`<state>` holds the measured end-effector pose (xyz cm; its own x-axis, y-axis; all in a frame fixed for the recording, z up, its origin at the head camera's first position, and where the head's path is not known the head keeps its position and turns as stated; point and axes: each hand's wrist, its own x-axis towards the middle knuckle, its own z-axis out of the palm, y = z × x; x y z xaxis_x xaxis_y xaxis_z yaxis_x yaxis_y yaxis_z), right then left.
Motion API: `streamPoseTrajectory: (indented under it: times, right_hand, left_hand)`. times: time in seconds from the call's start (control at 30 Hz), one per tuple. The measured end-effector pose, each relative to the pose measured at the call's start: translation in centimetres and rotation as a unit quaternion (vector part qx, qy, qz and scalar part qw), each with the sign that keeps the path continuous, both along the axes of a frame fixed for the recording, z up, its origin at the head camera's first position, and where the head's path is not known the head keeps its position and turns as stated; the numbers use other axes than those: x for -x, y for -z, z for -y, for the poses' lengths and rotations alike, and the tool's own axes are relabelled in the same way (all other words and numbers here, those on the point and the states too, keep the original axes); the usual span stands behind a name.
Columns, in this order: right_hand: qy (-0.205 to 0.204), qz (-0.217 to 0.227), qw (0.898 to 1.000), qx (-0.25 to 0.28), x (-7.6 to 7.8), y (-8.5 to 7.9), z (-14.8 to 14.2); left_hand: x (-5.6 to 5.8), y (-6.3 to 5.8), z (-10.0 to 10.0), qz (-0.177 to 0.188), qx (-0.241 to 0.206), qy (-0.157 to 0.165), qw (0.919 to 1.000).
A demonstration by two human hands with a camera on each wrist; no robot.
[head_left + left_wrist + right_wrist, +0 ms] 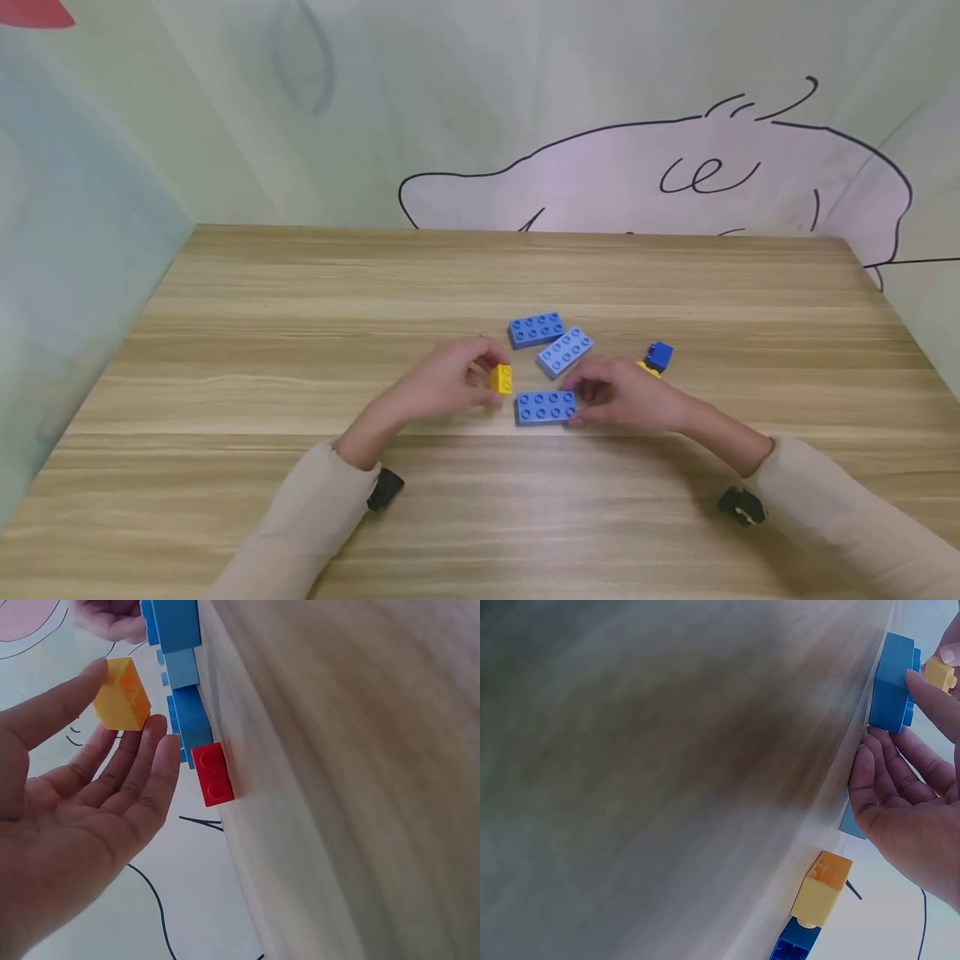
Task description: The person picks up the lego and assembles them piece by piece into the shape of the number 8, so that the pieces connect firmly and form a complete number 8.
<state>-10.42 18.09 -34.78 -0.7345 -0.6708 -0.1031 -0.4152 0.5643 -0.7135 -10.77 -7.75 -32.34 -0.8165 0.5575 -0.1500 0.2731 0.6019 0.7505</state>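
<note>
My left hand (450,379) pinches a small yellow brick (502,379) between thumb and fingers, raised off the table in the left wrist view. To its right, my right hand (626,396) holds the right end of a blue eight-stud brick (546,407), thumb at the near corner and fingers at the far one. Behind the hands lie a light blue brick (566,352) and another blue brick (536,330), close together. A red two-stud brick (213,774) shows in the left wrist view; the left hand mostly hides it from the head camera.
Right of my right hand sit a dark blue brick (659,356) and a second yellow brick (821,890), end to end and partly hidden in the head view. The wood-grain table (300,283) meets a wall (300,125) with line drawings at its back edge.
</note>
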Motion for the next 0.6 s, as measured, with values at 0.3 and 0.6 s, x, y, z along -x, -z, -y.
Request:
streamPoseTrajectory:
  times: [0.3,0.6]
  right_hand:
    - [0.001,0.002,1.000,-0.004,0.1,0.0,0.0]
    - [-0.001,-0.005,1.000,-0.006,0.1,0.0,0.1]
  left_hand:
    - [-0.1,0.5,-0.9,0.026,0.007,-0.006,0.9996]
    - [-0.3,0.6,-1.5,0.042,-0.009,-0.012,0.9990]
